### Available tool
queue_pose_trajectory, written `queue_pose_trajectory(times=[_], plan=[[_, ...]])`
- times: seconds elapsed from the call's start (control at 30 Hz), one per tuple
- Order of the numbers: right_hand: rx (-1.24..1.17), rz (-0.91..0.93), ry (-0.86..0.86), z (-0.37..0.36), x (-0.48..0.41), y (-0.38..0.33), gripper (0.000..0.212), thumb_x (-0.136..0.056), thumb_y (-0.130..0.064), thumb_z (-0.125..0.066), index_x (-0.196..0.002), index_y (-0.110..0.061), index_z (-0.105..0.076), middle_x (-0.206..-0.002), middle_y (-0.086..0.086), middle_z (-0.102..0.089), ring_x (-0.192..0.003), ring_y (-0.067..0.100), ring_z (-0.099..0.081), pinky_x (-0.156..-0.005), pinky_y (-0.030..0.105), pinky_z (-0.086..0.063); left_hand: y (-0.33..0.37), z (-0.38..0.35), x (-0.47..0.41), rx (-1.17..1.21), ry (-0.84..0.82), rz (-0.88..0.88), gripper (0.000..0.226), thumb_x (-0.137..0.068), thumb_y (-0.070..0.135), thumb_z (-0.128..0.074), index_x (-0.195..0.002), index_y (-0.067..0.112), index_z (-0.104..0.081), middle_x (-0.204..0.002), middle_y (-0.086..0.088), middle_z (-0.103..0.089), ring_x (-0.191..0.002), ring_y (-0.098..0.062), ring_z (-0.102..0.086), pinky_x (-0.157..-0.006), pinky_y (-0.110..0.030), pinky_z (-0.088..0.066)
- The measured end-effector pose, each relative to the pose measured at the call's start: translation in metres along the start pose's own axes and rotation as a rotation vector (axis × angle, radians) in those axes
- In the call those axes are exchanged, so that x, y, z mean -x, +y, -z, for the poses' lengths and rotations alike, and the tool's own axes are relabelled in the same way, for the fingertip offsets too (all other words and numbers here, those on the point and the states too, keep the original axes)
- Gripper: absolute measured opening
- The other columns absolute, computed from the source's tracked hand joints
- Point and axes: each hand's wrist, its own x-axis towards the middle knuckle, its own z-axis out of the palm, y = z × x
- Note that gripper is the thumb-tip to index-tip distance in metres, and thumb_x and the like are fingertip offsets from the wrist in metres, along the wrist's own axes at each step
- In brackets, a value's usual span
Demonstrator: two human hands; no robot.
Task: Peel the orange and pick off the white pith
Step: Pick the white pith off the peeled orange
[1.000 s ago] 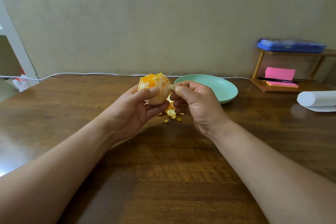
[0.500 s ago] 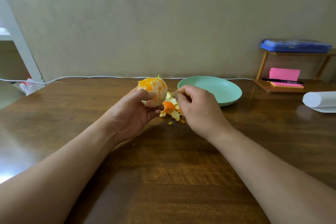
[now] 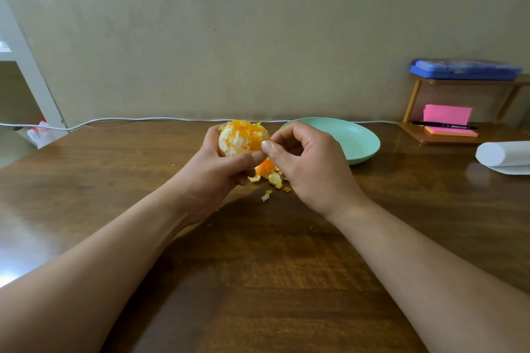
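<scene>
A mostly peeled orange [image 3: 242,137], juicy flesh showing with patches of white pith, is held above the wooden table [image 3: 258,266]. My left hand [image 3: 218,172] grips it from below and behind, thumb across its front. My right hand [image 3: 309,163] is at the orange's right side, fingers curled, with thumb and forefinger pinching pith at its surface. Below the hands lies a small pile of peel and pith scraps [image 3: 269,173].
A pale green plate [image 3: 361,140] sits just right of the hands. Farther right are a white paper roll [image 3: 502,155] and a small wooden shelf [image 3: 430,137] with pink sticky notes, a pen and a blue case [image 3: 464,69]. A white cable [image 3: 129,120] runs along the wall.
My right hand pulled a bit of pith off, lowered to the scrap pile, and has come back up to the orange's right side. My left hand turned the orange slightly.
</scene>
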Motion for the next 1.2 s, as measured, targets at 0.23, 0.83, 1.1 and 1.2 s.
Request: queue_pose_trajectory(times=[0.23,0.83,1.1,1.2], plan=[[0.001,-0.069,-0.019,-0.0013,-0.0023,0.0041,0.010,-0.101,-0.031,-0.073,-0.094,-0.024,-0.075,-0.081,-0.011,-0.072,-0.077,0.003,-0.067,-0.065,0.013,-0.050,-0.0023,0.0008,-0.0011,-0.149,0.035,-0.038,0.078,-0.071,0.028,-0.087,-0.139,0.027,-0.049,-0.124,-0.006,-0.065,-0.101,-0.018,-0.067,-0.076,-0.031,-0.055],[-0.091,-0.095,0.010,-0.0003,-0.0046,0.0046,0.010,-0.098,-0.020,-0.071,-0.088,-0.023,-0.071,-0.079,-0.007,-0.069,-0.074,0.009,-0.065,-0.065,0.022,-0.055,-0.0075,0.0025,-0.0046,-0.001,-0.091,-0.043,0.087,-0.069,0.030,-0.089,-0.145,0.011,-0.050,-0.112,-0.006,-0.065,-0.085,-0.015,-0.064,-0.066,-0.027,-0.052],[0.041,-0.015,0.010,0.0024,-0.0018,0.0019,0.007,-0.101,-0.031,-0.072,-0.098,-0.025,-0.071,-0.087,-0.013,-0.071,-0.083,0.002,-0.068,-0.070,0.015,-0.055,-0.0064,0.0015,-0.0022,-0.194,0.044,-0.099,0.072,-0.074,0.027,-0.091,-0.135,0.026,-0.051,-0.117,-0.003,-0.067,-0.094,-0.014,-0.069,-0.072,-0.032,-0.056],[0.090,0.031,0.025,0.0032,-0.0015,0.0017,0.006,-0.100,-0.029,-0.074,-0.098,-0.024,-0.071,-0.086,-0.012,-0.072,-0.082,0.004,-0.069,-0.072,0.024,-0.061,-0.0089,0.0009,-0.0018,-0.283,0.073,-0.178,0.074,-0.076,0.027,-0.096,-0.136,0.029,-0.052,-0.115,0.000,-0.069,-0.093,-0.009,-0.071,-0.071,-0.029,-0.058]])
